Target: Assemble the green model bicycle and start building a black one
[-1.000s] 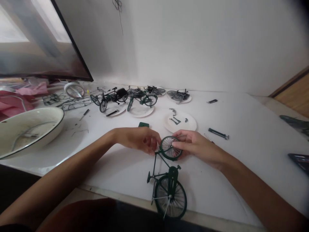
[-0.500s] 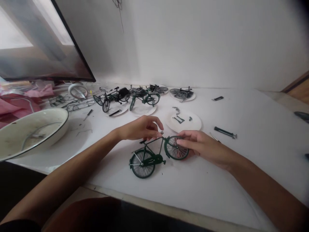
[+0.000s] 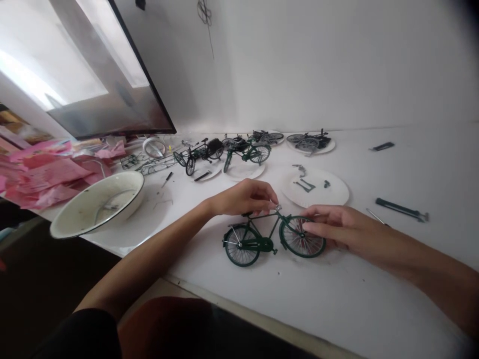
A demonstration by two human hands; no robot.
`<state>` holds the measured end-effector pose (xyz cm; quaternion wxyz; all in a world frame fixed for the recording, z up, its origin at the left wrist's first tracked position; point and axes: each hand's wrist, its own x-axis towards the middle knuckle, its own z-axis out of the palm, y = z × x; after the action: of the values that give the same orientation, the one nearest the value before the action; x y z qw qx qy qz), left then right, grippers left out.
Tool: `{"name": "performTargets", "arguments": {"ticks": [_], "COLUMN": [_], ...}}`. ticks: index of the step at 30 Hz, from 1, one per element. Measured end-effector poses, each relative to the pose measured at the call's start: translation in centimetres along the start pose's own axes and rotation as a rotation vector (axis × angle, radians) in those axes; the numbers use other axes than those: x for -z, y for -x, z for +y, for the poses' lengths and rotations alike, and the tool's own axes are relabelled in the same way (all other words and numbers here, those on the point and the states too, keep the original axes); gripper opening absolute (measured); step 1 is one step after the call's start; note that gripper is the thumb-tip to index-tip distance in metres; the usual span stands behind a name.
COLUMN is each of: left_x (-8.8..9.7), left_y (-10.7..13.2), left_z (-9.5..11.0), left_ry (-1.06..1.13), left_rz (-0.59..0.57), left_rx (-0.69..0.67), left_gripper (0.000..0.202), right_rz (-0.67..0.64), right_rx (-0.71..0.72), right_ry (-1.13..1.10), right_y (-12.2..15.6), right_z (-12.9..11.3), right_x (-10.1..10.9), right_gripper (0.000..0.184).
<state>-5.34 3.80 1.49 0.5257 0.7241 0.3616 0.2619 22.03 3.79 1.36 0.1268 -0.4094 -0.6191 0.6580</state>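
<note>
Right fingers partly hide front wheel.

No words, labels, brands, numbers or signs could be read anywhere, near or far, left or right.

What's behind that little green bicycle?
Behind the green bicycle sits a white plate with small parts. The left hand and right hand cover some tabletop; what's beneath is hidden.
</note>
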Motion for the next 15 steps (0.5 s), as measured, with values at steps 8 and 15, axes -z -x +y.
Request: {"name": "performTargets", "arguments": {"ticks": [8, 15], "left_x": [-0.2, -0.4], "left_y": [0.0, -0.2], "left_z": [-0.1, 0.0], "left_ry": [0.023, 0.071], "left_rz": [0.028, 0.029], "left_rx": [0.011, 0.035], "left_gripper": [0.025, 0.024], "right_rz": [-0.095, -0.160], "right_rx": [0.036, 0.083], "right_ry": [0.042, -0.008], "right_y": [-0.4, -0.5], "right_z": [1.3, 1.4], "right_x": [1.2, 1.2], "right_gripper": [0.056, 0.051]}}
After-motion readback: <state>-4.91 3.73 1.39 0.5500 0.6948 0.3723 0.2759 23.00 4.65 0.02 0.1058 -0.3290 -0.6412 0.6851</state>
